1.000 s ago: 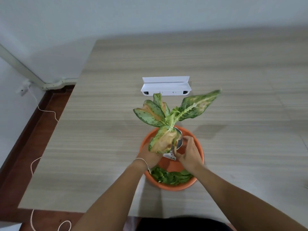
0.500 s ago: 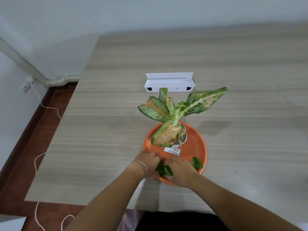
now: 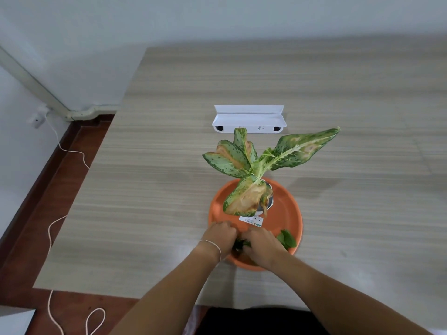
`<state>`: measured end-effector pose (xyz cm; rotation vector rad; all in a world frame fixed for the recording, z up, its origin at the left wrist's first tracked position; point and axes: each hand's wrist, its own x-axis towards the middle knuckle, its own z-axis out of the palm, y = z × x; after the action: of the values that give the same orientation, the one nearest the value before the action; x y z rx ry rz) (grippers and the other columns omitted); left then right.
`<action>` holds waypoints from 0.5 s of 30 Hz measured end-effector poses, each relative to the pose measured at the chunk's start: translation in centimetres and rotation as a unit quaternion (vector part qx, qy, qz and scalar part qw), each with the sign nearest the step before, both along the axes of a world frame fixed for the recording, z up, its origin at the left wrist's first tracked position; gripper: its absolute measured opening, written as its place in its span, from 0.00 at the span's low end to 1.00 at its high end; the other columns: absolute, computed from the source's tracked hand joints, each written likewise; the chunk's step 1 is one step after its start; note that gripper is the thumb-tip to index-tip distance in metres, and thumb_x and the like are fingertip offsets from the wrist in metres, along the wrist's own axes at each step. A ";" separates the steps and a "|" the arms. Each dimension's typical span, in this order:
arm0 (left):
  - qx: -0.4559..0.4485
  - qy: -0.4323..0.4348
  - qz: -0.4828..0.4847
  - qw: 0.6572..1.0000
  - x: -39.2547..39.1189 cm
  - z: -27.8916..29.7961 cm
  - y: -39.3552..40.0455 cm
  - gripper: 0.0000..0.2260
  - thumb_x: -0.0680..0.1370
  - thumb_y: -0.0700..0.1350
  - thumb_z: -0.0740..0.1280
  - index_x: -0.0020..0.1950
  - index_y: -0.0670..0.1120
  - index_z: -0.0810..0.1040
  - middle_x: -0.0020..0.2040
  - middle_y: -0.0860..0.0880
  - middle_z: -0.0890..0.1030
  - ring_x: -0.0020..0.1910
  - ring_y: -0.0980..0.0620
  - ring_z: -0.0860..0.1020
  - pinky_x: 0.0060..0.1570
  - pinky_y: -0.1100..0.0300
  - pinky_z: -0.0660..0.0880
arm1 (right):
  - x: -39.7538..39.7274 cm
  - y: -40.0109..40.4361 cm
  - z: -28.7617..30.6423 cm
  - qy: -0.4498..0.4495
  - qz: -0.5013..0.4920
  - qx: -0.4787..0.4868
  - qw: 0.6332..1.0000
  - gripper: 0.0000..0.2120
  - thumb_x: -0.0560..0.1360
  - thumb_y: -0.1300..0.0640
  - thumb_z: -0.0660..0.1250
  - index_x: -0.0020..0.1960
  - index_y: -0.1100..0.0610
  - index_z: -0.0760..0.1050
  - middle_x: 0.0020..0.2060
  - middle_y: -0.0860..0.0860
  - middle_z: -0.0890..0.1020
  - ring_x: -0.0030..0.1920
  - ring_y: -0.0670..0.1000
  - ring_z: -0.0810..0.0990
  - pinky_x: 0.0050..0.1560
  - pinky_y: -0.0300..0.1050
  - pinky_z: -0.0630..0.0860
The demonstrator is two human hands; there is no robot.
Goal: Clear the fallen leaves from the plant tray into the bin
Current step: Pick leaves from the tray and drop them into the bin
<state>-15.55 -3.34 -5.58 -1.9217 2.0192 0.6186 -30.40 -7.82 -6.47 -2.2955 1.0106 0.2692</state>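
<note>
An orange round plant tray (image 3: 289, 213) sits on the wooden table near its front edge. A potted plant (image 3: 256, 165) with speckled green and browning leaves stands in it. Small dark green fallen leaves (image 3: 287, 239) lie at the tray's near side. My left hand (image 3: 221, 235) and my right hand (image 3: 260, 246) are side by side in the tray's near part, fingers curled around a bunch of the fallen leaves between them. Most of that bunch is hidden by my hands. No bin is in view.
A white folded stand-like object (image 3: 249, 118) lies on the table behind the plant. The table's left edge drops to a red-brown floor (image 3: 48, 213) with a white cable (image 3: 52, 228). A grey wall runs behind the table.
My hands came down from the plant's pot to the near side of the tray and gathered the leaf pile together. Some leaves now lie apart at the right.
</note>
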 end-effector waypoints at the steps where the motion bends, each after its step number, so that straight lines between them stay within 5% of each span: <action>1: 0.004 0.008 0.012 1.000 0.0 0.1 0.0 0.12 0.77 0.40 0.60 0.55 0.44 0.81 0.56 0.41 0.81 0.52 0.38 0.81 0.51 0.49 0.77 | -0.2 -0.1 0.0 -0.006 -0.016 0.004 1.000 0.08 0.71 0.59 0.63 0.46 0.52 0.79 0.47 0.51 0.83 0.47 0.57 0.80 0.44 0.49 0.75; 9: 0.002 0.147 0.160 0.976 0.5 1.1 0.0 0.11 0.76 0.40 0.64 0.52 0.46 0.86 0.50 0.45 0.86 0.50 0.44 0.82 0.53 0.54 0.79 | -1.4 -1.6 1.1 -0.072 -0.176 0.036 0.981 0.09 0.71 0.59 0.69 0.46 0.50 0.86 0.45 0.44 0.87 0.44 0.44 0.82 0.53 0.39 0.77; 15: -0.055 0.241 0.259 0.934 0.6 2.1 0.1 0.08 0.76 0.42 0.70 0.53 0.46 0.86 0.51 0.49 0.87 0.52 0.52 0.82 0.55 0.63 0.75 | -1.8 -1.7 2.7 -0.140 -0.302 0.061 0.941 0.07 0.69 0.61 0.72 0.44 0.52 0.87 0.35 0.42 0.85 0.35 0.38 0.80 0.39 0.27 0.75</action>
<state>-14.99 -3.21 -3.50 -2.6016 1.8058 1.2308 -32.18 -9.48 -3.79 -1.7414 1.4305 -0.2358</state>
